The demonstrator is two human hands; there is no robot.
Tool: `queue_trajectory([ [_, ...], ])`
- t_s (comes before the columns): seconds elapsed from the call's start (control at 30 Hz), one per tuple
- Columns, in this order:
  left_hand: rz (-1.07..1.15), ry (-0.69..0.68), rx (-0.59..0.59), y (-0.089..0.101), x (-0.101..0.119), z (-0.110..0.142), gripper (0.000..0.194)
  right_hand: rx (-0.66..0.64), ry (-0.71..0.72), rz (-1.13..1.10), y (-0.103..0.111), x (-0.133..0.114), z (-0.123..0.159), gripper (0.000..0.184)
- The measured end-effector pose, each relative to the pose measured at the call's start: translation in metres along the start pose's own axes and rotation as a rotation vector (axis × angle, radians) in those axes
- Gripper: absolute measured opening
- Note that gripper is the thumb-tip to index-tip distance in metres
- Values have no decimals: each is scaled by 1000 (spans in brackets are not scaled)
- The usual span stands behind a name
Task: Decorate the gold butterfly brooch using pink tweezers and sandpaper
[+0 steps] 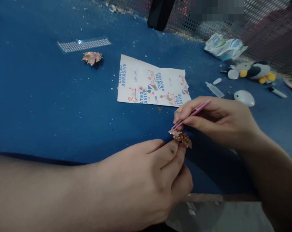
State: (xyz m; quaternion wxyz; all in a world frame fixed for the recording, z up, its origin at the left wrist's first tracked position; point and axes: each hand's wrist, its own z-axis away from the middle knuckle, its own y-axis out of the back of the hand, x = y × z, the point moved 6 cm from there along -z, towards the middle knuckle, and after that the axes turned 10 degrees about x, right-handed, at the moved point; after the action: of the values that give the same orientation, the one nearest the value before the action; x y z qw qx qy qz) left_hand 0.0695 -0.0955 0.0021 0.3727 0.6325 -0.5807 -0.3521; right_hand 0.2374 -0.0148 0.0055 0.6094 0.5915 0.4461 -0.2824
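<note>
Near the table's front edge, my left hand (155, 170) is closed, its fingertips pinching a copper-coloured metal ornament (182, 138) with a ruffled, leaf-like rim. My right hand (220, 120) is closed around pink tweezers (196, 110). The tweezers' tips meet the ornament's upper left edge; whether anything sits between them is too small to tell. Beyond both hands lies a white sheet of abrasive paper (141, 74), printed side up, with small coloured bits scattered on it. A second copper-coloured ornament (92, 58) rests farther back on the left, in front of a strip of small rhinestones (85, 44).
On the right lie a small clear tube (215, 89), a white rounded case (244, 98), a plush toy (254, 71), a black-and-white pen-like item (276, 92) and a crumpled white packet (224, 46). A black object (160, 14) stands by the mesh panel (184, 29) at the back.
</note>
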Motion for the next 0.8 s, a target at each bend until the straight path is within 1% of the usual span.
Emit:
queue_trajectory([
  [0.2,11,4,-9,1,1,-1,47,-23,55,10,0,-1,-1,6],
  [0.5,4,-2,-22,1,0,-2,46,-21,106,93,0,-5,0,4],
  [0.67,-1,2,-24,1,0,-3,46,-40,119,137,-1,-7,0,4],
  [0.8,5,24,-21,0,-1,-3,47,-27,100,61,1,-5,-1,4],
])
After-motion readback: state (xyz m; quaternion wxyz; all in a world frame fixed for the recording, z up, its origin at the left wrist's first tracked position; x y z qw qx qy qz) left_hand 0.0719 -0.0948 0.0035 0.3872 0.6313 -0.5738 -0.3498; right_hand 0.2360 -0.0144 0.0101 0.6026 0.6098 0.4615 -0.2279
